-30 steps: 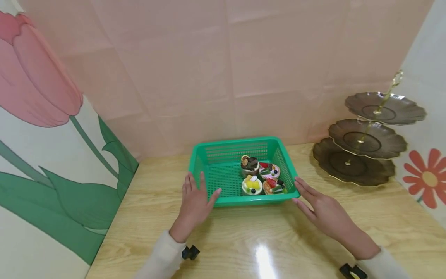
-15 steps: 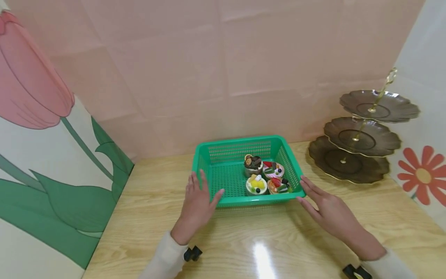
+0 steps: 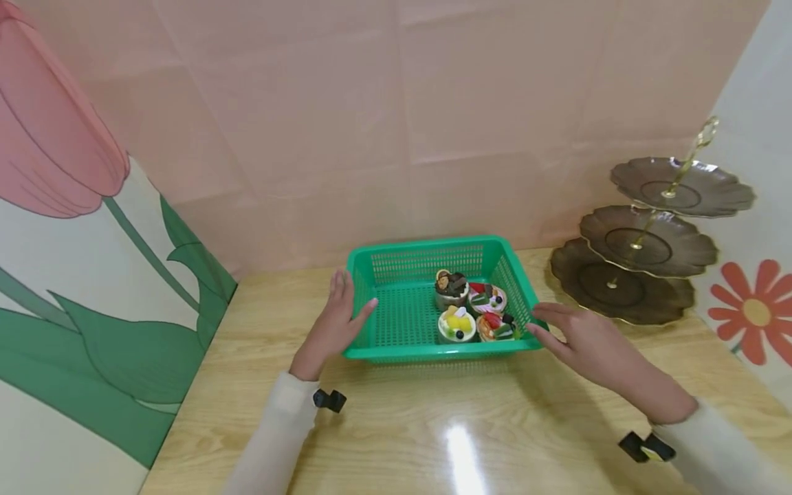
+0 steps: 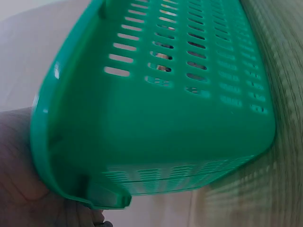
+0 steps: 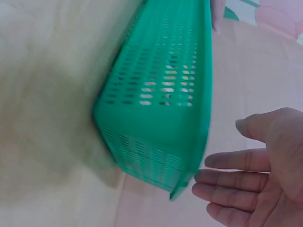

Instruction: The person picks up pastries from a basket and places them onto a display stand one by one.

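Note:
A green slotted plastic basket [image 3: 433,352] stands on the wooden table. In its right half sit several small dessert models: a chocolate-topped cup [image 3: 451,287], a yellow fruit-topped cup [image 3: 456,326], a pink one [image 3: 487,298] and an orange one [image 3: 496,326]. My left hand [image 3: 328,330] is against the basket's left side, thumb spread; in the left wrist view it meets the rim [image 4: 40,127], its fingers mostly hidden. My right hand [image 3: 588,344] is at the basket's front right corner. Its extended fingers and separate thumb show in the right wrist view, beside the rim, holding nothing.
A brown three-tier serving stand [image 3: 650,244] with a gold pole stands at the right back. Behind the basket rises a pink cloth backdrop [image 3: 309,137]. Painted panels with a tulip [image 3: 56,124] and a red flower [image 3: 756,313] flank the table [image 3: 396,426].
The basket has shifted slightly right, nearer the serving stand. My left hand has moved outward from the front left corner along the left side. The right hand stays by the right corner.

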Action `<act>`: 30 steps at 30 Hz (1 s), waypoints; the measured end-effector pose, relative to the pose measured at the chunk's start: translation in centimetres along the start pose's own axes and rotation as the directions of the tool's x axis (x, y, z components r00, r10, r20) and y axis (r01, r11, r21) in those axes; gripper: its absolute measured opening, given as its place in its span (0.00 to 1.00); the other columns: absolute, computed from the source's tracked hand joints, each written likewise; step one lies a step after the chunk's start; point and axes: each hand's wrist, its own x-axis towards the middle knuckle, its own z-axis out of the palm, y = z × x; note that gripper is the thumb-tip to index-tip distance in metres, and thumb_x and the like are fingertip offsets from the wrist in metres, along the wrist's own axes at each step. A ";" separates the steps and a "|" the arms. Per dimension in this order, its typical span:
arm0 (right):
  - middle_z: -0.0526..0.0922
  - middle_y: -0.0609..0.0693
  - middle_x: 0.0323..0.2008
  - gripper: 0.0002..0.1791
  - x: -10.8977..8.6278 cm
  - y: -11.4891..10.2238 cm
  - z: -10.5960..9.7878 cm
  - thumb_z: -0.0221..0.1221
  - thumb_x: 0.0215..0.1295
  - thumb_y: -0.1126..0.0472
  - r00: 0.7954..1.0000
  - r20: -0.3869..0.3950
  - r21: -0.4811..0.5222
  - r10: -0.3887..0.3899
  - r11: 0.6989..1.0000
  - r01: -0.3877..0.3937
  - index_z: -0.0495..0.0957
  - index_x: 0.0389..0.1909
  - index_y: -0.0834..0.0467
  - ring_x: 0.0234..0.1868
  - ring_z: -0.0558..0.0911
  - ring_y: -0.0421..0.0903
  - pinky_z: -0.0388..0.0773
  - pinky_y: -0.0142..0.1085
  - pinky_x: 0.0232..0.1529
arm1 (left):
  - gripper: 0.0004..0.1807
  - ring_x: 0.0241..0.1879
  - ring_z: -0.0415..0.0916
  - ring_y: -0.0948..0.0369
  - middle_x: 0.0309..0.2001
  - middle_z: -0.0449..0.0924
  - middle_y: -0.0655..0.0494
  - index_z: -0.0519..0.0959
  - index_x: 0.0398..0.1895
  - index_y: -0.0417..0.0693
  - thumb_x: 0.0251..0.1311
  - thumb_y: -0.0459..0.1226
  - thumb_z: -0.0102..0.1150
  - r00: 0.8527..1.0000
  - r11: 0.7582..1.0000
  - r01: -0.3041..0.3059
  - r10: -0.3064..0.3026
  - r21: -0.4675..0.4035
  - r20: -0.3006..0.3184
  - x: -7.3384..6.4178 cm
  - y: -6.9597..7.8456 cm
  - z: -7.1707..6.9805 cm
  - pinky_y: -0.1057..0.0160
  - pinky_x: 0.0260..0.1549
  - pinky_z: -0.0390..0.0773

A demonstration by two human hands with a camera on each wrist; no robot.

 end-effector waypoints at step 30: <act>0.77 0.65 0.63 0.44 12.7 4.4 3.9 0.78 0.53 0.56 0.832 0.541 0.076 -0.124 0.992 0.098 0.71 0.68 0.69 0.64 0.76 0.63 0.75 0.56 0.59 | 0.53 0.78 0.15 0.57 0.80 0.16 0.50 0.33 0.80 0.35 0.73 0.69 0.22 0.999 1.000 0.018 -0.017 -0.019 0.047 0.5 -0.5 0.8 0.49 0.75 0.38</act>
